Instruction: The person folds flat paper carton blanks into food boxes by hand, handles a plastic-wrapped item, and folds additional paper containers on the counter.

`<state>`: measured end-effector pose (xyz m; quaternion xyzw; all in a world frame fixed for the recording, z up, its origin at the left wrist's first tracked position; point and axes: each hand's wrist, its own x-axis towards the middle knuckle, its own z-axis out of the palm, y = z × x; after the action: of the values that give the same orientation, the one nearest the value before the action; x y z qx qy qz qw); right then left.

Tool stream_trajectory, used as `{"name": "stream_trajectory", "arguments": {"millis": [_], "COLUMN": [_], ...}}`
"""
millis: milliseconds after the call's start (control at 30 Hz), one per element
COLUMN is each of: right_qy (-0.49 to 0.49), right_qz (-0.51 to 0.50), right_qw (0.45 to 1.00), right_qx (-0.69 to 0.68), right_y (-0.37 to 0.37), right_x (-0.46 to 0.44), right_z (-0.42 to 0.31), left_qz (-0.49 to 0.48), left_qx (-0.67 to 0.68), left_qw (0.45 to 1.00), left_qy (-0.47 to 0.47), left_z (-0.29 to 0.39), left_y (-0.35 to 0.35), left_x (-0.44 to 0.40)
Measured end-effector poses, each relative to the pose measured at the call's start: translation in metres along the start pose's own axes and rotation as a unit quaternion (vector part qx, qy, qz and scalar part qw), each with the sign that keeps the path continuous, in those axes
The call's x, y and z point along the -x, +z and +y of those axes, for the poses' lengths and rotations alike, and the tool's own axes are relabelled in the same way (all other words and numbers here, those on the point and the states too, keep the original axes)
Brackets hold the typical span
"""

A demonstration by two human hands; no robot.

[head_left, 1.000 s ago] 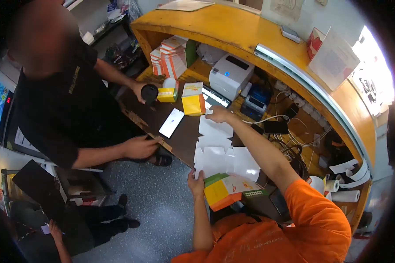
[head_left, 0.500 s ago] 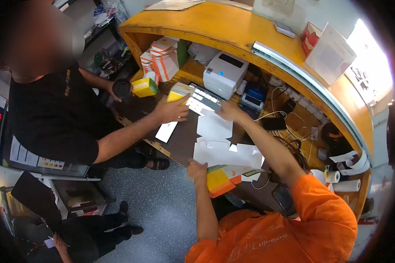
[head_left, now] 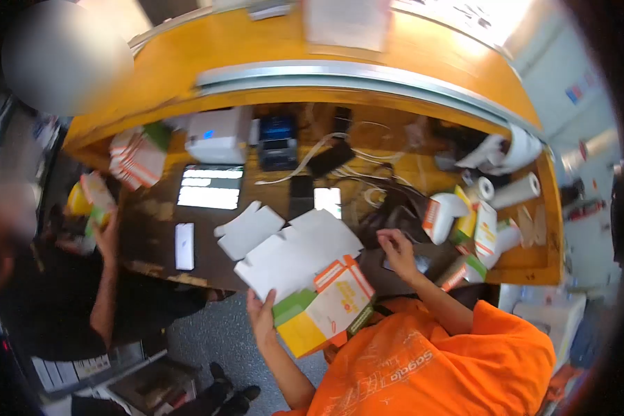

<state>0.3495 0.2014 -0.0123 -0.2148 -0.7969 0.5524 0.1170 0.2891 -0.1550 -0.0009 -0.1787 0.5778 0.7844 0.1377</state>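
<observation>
One opened-out carton (head_left: pixel 329 305), partly over the desk (head_left: pixel 149 253), is grasped at its edge by the left hand's (head_left: pixel 261 320) fingers. The right hand's (head_left: pixel 399 255) fingers are loosely bent, released; beyond, two white rolls (head_left: pixel 522 191) are seen.

On the counter (head_left: pixel 149 246), a tablet (head_left: pixel 210 187) lies between printer (head_left: pixel 217 136) and phone (head_left: pixel 184 246).

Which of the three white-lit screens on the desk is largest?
The tablet in front of the white printer; the left phone and the phone behind the unfolded carton are both much smaller.
</observation>
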Motion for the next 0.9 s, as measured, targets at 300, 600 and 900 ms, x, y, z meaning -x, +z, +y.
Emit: {"name": "stream_trajectory", "arguments": {"millis": [300,600,900], "right_qy": [0.032,-0.004,0.152], "right_qz": [-0.012,0.123,0.069], "right_qw": [0.98,0.982,0.9], "right_qx": [-0.198,-0.14,-0.402], "right_y": [-0.154,-0.309,-0.337], "right_x": [0.067,0.112,0.116], "right_z": [0.007,0.063,0.057], "left_qz": [-0.022,-0.142,-0.163], "left_qx": [-0.048,0.016,0.095], "left_qw": [0.997,0.99,0.982], "left_qy": [0.057,0.012,-0.023], "left_z": [-0.029,-0.151,-0.19], "left_y": [0.188,0.343,0.417], "left_x": [0.107,0.03,0.027]}}
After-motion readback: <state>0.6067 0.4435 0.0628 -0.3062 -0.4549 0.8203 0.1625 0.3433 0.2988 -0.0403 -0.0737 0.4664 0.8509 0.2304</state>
